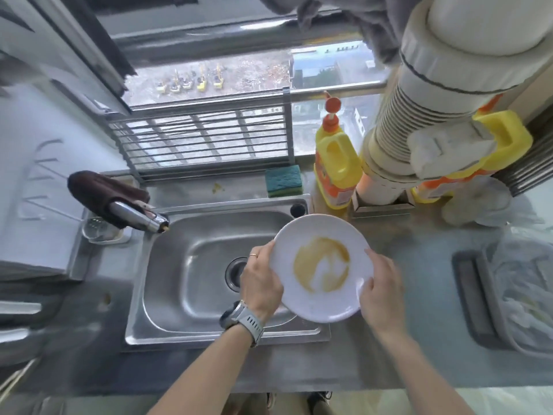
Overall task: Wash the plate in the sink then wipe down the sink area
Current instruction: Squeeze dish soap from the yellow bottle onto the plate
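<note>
You see soft daylight coming through the window (209, 76), bright and even. The steel sink (191, 259) shows mild glare. The wide lens bends the edges strongly, and the corners look blurred.

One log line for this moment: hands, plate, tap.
left hand grips plate left rim | right hand grips right rim | plate brown-stained, over sink right edge | tap not running
</note>
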`<state>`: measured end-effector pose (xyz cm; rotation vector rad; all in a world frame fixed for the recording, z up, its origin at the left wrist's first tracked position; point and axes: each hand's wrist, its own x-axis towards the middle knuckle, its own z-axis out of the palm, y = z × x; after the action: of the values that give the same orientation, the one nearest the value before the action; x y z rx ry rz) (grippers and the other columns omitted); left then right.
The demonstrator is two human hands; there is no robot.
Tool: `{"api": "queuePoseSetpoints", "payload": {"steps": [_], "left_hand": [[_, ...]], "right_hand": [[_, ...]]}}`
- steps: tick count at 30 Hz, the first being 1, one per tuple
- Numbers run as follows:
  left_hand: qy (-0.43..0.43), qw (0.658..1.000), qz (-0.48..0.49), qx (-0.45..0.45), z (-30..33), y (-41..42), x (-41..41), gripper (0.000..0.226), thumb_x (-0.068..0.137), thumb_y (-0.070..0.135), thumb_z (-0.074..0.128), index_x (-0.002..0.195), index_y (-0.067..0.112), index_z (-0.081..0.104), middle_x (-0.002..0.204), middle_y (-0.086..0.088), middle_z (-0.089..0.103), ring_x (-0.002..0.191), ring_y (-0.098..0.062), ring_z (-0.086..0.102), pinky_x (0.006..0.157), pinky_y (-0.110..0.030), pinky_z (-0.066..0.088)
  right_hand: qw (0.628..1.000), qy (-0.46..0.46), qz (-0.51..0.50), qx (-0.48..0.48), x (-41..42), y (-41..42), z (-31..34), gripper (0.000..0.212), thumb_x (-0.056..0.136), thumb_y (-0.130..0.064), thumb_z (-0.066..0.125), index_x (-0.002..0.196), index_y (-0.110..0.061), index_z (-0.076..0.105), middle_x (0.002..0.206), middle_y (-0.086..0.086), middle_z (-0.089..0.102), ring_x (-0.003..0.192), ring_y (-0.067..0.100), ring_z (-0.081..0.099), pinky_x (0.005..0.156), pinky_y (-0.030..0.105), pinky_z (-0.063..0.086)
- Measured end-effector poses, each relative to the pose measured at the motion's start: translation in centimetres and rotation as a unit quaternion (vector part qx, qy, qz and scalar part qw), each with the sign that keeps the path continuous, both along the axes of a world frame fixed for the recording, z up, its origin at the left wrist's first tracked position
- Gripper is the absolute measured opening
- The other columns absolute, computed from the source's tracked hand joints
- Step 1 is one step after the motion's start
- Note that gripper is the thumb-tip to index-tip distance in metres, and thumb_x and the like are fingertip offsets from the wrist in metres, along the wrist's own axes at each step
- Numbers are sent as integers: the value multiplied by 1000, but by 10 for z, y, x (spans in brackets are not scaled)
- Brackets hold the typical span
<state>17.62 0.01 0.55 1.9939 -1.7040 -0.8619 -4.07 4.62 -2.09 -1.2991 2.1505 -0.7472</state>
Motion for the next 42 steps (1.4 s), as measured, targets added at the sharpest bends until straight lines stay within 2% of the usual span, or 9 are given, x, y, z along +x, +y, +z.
{"api": "queuePoseSetpoints", "payload": {"steps": [7, 11, 16, 21, 25, 28, 31, 34, 42], "left_hand": [[-26, 998, 57, 19, -23, -17, 106, 69, 74, -3, 47, 139, 20, 59, 126, -7, 62, 109, -30, 62, 90, -25, 42], [-21, 996, 65, 63, -63, -30, 138, 78, 71, -14, 50, 144, 16, 53, 129, -9, 58, 115, -28, 57, 91, -17, 36], [-24, 992, 39, 120, -131, -47, 149, 72, 77, -14, 47, 143, 12, 51, 133, -14, 54, 116, -37, 58, 100, -33, 45], [-52, 988, -22, 142, -196, -53, 153, 65, 76, -9, 55, 140, 4, 50, 130, -22, 55, 103, -46, 60, 83, -45, 52], [-71, 980, -74, 170, -208, -52, 153, 69, 84, -4, 53, 150, 10, 36, 143, -17, 41, 118, -41, 57, 94, -39, 50], [-89, 963, -123, 221, -201, -53, 154, 77, 90, -2, 49, 160, 8, 17, 161, -17, 23, 145, -34, 37, 114, -35, 35], [-105, 956, -144, 233, -177, -57, 150, 77, 94, 8, 54, 160, 12, 16, 167, -16, 16, 151, -32, 30, 116, -36, 34], [-92, 967, -136, 195, -137, -59, 138, 69, 94, 15, 55, 158, 16, 27, 163, -13, 29, 141, -32, 43, 106, -34, 40], [20, 995, -90, 34, -8, -74, 67, 50, 98, 22, 56, 148, 17, 49, 145, -4, 55, 132, -20, 53, 112, -31, 40]], "right_hand": [[996, 24, 82, 25, 108, -35, -25, 72, 76, 24, 44, 139, -7, 58, 129, 14, 55, 116, 32, 50, 94, 18, 30], [981, 85, 159, 73, 150, -53, -55, 70, 81, 16, 44, 143, -16, 52, 133, 16, 47, 119, 35, 46, 99, 32, 41], [952, 147, 194, 185, 169, -76, -103, 61, 91, 8, 41, 144, -21, 43, 142, 21, 32, 124, 37, 39, 100, 37, 43], [919, 225, 225, 234, 171, -87, -151, 65, 87, 10, 49, 144, -19, 38, 140, 24, 32, 126, 44, 41, 91, 42, 50], [910, 265, 225, 225, 170, -89, -164, 61, 91, 4, 50, 147, -14, 36, 131, 21, 44, 115, 37, 51, 78, 39, 53], [896, 294, 232, 236, 173, -88, -162, 63, 88, 2, 58, 147, -12, 39, 131, 25, 49, 111, 37, 58, 76, 39, 54], [903, 303, 209, 224, 178, -86, -144, 58, 83, 1, 64, 138, -11, 51, 128, 26, 53, 106, 39, 61, 75, 43, 56], [922, 257, 213, 196, 179, -78, -113, 60, 86, 4, 54, 142, -15, 43, 132, 16, 52, 115, 36, 55, 86, 42, 51], [980, 150, 123, -42, 142, -76, 7, 37, 95, -22, 62, 132, -16, 62, 128, 5, 63, 111, 29, 60, 90, 40, 54]]}}
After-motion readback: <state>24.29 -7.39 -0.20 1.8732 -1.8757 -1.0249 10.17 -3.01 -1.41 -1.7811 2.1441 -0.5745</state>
